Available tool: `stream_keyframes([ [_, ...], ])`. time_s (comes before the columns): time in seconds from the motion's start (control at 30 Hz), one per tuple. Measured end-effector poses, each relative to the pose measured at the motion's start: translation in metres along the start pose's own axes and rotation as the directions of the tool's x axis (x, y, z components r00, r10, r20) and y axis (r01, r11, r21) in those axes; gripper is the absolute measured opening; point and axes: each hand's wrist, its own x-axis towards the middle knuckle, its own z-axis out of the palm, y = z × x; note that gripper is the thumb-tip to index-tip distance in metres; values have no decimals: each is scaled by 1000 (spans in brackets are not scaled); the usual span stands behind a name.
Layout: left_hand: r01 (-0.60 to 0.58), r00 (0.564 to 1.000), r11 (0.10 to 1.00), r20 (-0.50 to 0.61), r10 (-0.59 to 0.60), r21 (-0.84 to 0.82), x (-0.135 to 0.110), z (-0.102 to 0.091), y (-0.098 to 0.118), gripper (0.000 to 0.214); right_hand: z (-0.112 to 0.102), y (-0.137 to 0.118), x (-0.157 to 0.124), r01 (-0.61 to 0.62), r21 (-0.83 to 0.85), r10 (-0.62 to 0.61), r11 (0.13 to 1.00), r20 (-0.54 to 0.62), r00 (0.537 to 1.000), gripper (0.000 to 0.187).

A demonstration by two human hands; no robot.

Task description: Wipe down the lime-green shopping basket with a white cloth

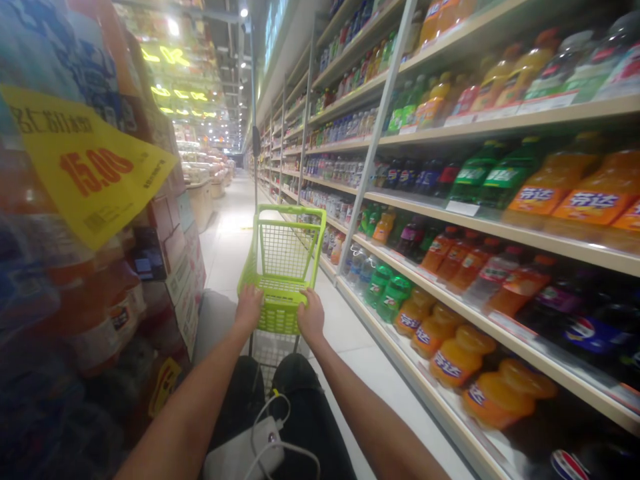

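A small lime-green shopping cart (287,323) with grid sides stands directly in front of me in a shop aisle. My left hand (249,308) is closed on the left end of its near edge. On the right end, my right hand (311,315) grips the same edge, thumb on top. Through the lattice no goods can be made out in the cart. Below my arms, a white power bank (245,453) with a looped white cable lies over my dark trousers.
Tall shelves of soft drink bottles (453,353) line the right side, their bottom shelf (400,357) near the floor. At left, stacked drink packs (100,313) carry a yellow price sign (95,167) jutting toward me. Pale floor tiles (235,233) run ahead past wooden display stands (201,203).
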Motion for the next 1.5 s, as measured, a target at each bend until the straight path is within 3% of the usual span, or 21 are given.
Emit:
stream_keyframes([
  [0.17,-120,992,993,-48,119,-6,-16,23,12,51,12,19,-15,133,-62,-126,989,100,987,42],
  [0.4,-229,960,966,-193,203,-119,-2,32,7,27,5,28,-16,142,-100,-140,985,21,990,47],
  [0.53,-210,946,959,-289,149,-192,8,30,-12,32,-5,33,-8,144,-104,-142,984,25,990,52],
  [0.63,-185,953,962,-278,125,-202,14,26,-14,33,-4,33,-4,76,-56,-77,995,-3,997,54],
  [0.77,-225,965,951,-184,187,-212,9,36,19,32,0,31,-4,8,100,-8,995,-5,1000,54],
  [0.87,-321,946,921,-120,301,-219,0,52,54,34,-2,32,-1,-4,210,15,978,-53,998,55],
  [0.93,-383,923,898,-109,368,-214,-4,58,63,38,-6,36,3,-3,211,28,978,-118,993,54],
  [1.03,-385,922,901,-121,368,-201,-3,56,46,42,-14,45,9,-24,162,51,986,-164,985,53],
  [1.13,-241,959,954,-195,206,-178,2,47,12,44,-18,57,9,-60,157,83,986,-139,987,52],
  [1.2,-184,965,968,-219,146,-168,5,43,2,44,-17,65,4,-86,162,107,983,-127,986,52],
  [1.27,-208,963,965,-206,173,-161,5,45,12,42,-14,70,-1,-98,160,119,982,-128,985,51],
  [1.33,-289,949,945,-178,262,-150,2,52,39,39,-11,72,-5,-85,148,105,985,-132,986,51],
  [1.43,-456,886,882,-157,437,-117,-4,63,82,37,-8,68,-7,-56,130,73,990,-131,989,52],
  [1.5,-522,850,848,-143,507,-96,-7,66,95,37,-8,65,-7,-41,122,57,992,-128,990,53],
])
